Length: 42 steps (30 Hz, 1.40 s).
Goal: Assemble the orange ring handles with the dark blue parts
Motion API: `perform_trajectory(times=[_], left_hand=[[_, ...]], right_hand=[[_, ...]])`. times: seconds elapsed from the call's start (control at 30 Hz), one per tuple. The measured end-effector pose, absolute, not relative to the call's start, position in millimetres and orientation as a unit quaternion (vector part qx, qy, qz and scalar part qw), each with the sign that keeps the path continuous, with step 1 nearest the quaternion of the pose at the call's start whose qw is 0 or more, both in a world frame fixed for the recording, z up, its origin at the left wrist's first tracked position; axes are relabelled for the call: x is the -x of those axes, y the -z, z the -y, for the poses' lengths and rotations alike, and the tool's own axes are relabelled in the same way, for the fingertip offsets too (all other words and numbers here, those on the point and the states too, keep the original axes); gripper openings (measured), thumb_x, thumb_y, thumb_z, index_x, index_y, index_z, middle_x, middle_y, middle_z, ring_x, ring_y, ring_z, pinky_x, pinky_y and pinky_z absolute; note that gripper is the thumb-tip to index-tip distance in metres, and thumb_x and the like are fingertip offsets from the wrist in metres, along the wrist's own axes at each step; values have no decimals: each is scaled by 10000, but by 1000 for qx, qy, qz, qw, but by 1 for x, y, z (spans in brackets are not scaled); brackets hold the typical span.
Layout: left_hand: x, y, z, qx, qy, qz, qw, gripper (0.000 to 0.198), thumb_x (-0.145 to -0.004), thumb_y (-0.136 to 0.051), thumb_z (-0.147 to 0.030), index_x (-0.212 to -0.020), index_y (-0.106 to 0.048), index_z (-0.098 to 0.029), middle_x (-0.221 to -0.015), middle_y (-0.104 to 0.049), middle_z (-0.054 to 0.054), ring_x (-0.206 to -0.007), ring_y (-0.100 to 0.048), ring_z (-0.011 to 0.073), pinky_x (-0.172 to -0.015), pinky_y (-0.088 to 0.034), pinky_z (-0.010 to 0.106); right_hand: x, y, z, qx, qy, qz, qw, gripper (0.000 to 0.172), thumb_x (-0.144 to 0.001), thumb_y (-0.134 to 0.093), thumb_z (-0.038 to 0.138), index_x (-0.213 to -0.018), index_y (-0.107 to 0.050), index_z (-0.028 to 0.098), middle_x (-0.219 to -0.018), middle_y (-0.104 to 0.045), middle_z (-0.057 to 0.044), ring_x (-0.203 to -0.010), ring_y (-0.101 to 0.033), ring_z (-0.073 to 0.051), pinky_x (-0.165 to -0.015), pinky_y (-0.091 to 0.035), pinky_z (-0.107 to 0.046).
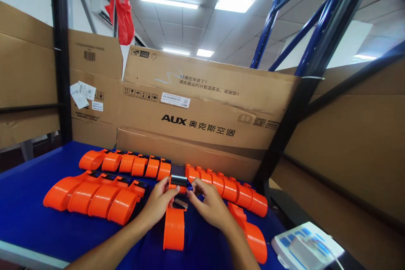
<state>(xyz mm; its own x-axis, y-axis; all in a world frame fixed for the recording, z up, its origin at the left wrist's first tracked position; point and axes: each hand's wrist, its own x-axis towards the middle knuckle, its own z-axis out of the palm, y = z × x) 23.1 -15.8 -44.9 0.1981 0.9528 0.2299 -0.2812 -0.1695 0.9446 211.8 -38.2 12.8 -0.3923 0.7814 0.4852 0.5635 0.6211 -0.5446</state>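
Observation:
An orange tape dispenser (174,223) lies on the blue table (25,215) with its handle toward me. Both hands work at its head end. My left hand (160,202) pinches the left side of the dark blade part (179,179). My right hand (210,204) pinches the right side, fingers curled. Rows of identical orange dispensers lie around: one row (126,162) at the back left, another (95,196) at the front left, a third (230,192) at the back right. One more dispenser (253,236) lies beside my right wrist.
Large cardboard sheets (202,109) printed AUX wall in the back and sides. Dark and blue rack posts (60,55) stand at the corners. A white device with blue buttons (305,247) sits at the lower right. A red bag (122,10) hangs above.

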Motion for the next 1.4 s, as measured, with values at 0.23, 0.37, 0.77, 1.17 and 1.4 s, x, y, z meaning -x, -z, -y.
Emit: perform_trajectory(times=[0.23, 0.37, 0.77, 1.17, 1.4], left_hand=[[-24, 44, 19, -534, -560, -305, 555, 393, -771, -751, -503, -961, -625, -183, -582, -506, -73, -472, -423, 93, -484, -350, 212], [-24, 45, 19, -552, -557, -313, 536, 384, -796, -729, -478, -1016, -637, -177, -648, -561, -50, -500, -446, 100, -493, -364, 217], [-25, 41, 22, -525, -543, -303, 581, 455, -801, -743, -457, -1122, -582, -176, -618, -589, -48, -489, -507, 97, -497, -402, 201], [-25, 34, 38, -502, -442, -161, 725, 738, -820, -781, -329, -1450, -398, -286, -1111, -706, 107, -709, -757, 216, -635, -568, 304], [-23, 29, 39, -503, -460, -162, 713, 613, -791, -814, -343, -1337, -587, -180, -1148, -725, 155, -926, -745, 284, -781, -584, 357]], right_hand=[[-213, -15, 38, 403, -130, 836, 349, 240, -960, -592, 383, -800, -587, 204, -752, -630, 6, -695, -568, -158, -629, -434, -244], [-214, -14, 38, 407, -121, 838, 343, 242, -935, -630, 375, -771, -586, 202, -751, -646, 5, -698, -579, -161, -640, -436, -247], [-226, -20, 41, 415, -188, 811, 367, 112, -904, -614, 309, -841, -615, 217, -845, -702, -24, -818, -650, -208, -765, -487, -320], [-219, -18, 41, 288, -435, 751, 404, 452, -915, -568, 526, -1280, -582, 260, -1275, -633, -79, -1203, -572, -306, -1028, -423, -434], [-207, -9, 37, 351, -390, 711, 468, 312, -917, -641, 459, -1136, -542, 261, -1010, -620, -40, -926, -604, -216, -794, -505, -330]])
